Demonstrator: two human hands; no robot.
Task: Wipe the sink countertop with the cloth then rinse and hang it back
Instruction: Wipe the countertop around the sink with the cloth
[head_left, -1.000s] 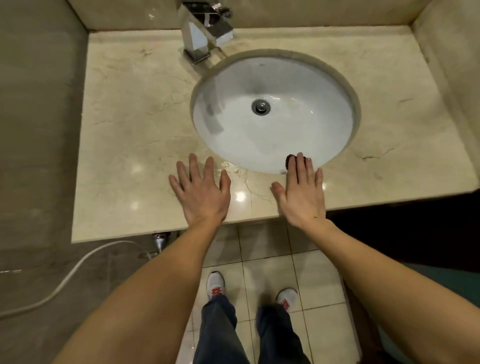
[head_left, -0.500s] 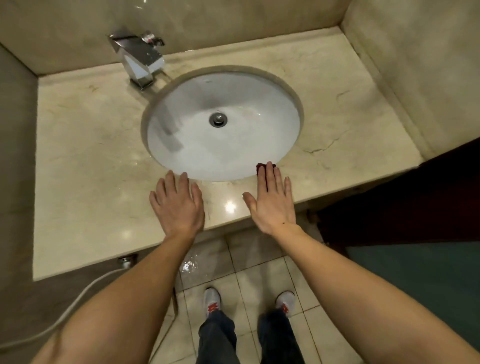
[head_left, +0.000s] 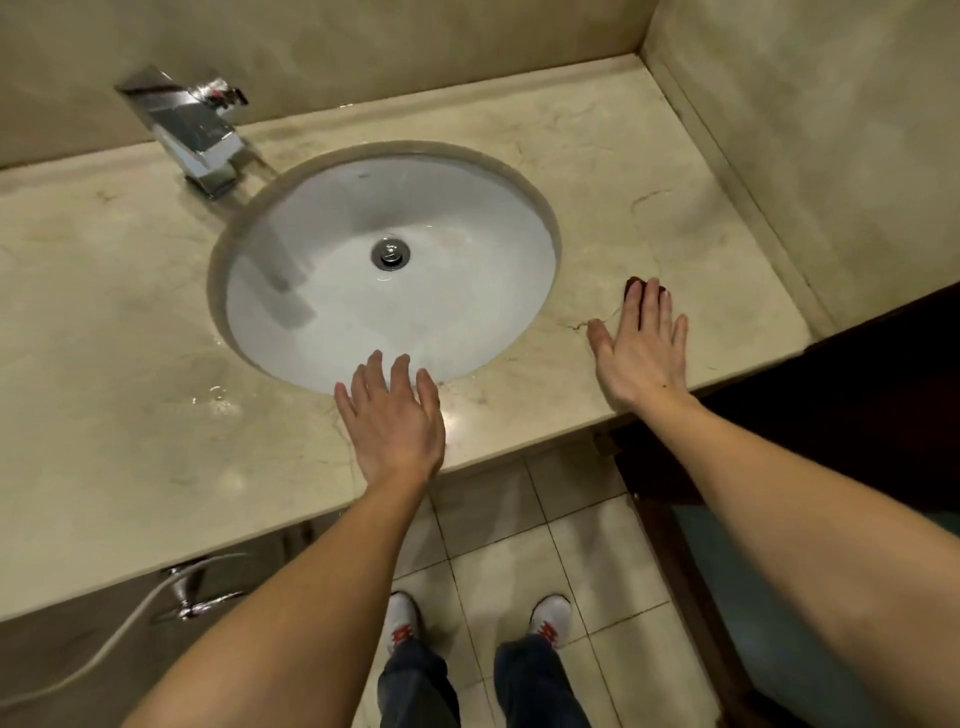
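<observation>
1. Beige marble countertop (head_left: 104, 312), left stretch: a small puddle of water (head_left: 215, 400) sits near the front edge. Judged not yet wiped, so the passes should cover it.
2. Square chrome faucet (head_left: 195, 137) stands at the back left of the white oval basin (head_left: 441, 291). The foot of the faucet will likely need a fingertip-guided pass.
3. Left hand (head_left: 392, 421): palm down at the basin's front rim, fingers straight, holding nothing. It works as a brace and is best kept out of the cloth's path.
4. Thin dark crack (head_left: 602, 319) in the marble, just beside the right thumb. Wiping along it with light pressure seems wise.
5. Right hand (head_left: 641, 348): flat on the counter right of the basin, fingers straight and pressing, not curled.
6. Dark maroon cloth (head_left: 636, 285): pinned to the counter under those fingers, with only its far edge showing past the fingertips.
7. Method note: use overlapping strokes drawn toward the basin, so water drains there and not over the front edge to the floor.
</observation>
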